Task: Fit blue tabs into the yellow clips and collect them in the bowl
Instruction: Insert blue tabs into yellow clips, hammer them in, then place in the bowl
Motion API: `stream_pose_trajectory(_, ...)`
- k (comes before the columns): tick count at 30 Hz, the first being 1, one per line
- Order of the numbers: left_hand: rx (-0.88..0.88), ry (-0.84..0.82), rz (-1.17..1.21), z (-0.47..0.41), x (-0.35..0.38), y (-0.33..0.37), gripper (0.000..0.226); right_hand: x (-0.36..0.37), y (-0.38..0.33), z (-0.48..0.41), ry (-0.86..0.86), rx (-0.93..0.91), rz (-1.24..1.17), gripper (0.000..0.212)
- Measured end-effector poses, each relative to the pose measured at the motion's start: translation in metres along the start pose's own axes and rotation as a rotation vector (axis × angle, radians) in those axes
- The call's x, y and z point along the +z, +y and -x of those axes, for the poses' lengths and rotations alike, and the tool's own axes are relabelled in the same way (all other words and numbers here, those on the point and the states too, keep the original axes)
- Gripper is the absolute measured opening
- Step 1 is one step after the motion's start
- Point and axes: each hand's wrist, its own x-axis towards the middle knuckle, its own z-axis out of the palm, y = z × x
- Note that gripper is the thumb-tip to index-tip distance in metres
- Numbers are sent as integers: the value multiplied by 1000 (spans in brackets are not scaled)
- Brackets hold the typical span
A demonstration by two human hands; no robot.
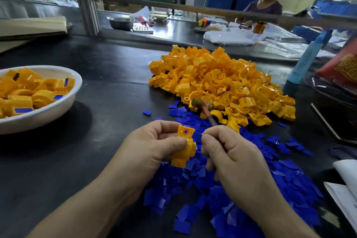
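Note:
My left hand (154, 145) pinches a yellow clip (184, 146) between thumb and fingers, above the near edge of a spread of blue tabs (251, 189). My right hand (229, 157) grips the handle of a small hammer (202, 105), whose head points away over a large heap of yellow clips (222, 81). Whether my right fingers also hold a blue tab is hidden. A white bowl (63, 102) at the left holds several yellow clips with blue tabs fitted.
The dark table (108, 87) carries everything. Papers (345, 183) and a metal-rimmed tray (328, 125) lie at the right edge, next to a red bag (342, 67). A rail (173, 6) crosses behind the table; a person sits at the bench beyond it.

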Motion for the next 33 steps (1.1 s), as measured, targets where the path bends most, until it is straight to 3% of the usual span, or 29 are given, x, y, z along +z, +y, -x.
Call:
stream_pose_trajectory(5,34,-56,-5,5,4,4,44,2,-2,1,-2,-63,42,13)
stream_pose_trajectory(10,30,-19,-39,8,7,5,42,4,-3,3,35,-79,64,23)
stream_pose_trajectory(17,16,-15,-30,9,6,2,31,5,0,1,46,-47,-44,11)
stream_pose_trajectory(26,-76,-87,131,9,8,0,34,3,2,0,138,-364,226,9)
stream_pose_trajectory(33,-20,-76,51,10,8,0,28,4,-2,1,67,-133,67,11)
